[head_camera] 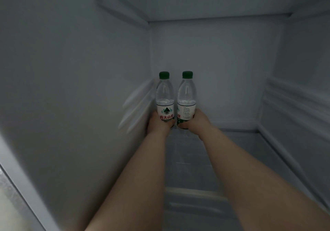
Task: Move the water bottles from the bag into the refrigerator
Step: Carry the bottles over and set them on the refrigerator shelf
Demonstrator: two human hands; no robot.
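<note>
Two grips held: left hand [159, 125] wrapped round the left water bottle [165, 104], right hand [196, 121] round the right water bottle [186, 104]; each apparently needed seating flat on the refrigerator shelf [235, 152] before release.

left hand [159, 124], right hand [196, 121], bare forearms [141, 173]

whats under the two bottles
A shelf lies below the left bottle and right bottle; the left hand and right hand hide their bases, so contact is unclear.
</note>
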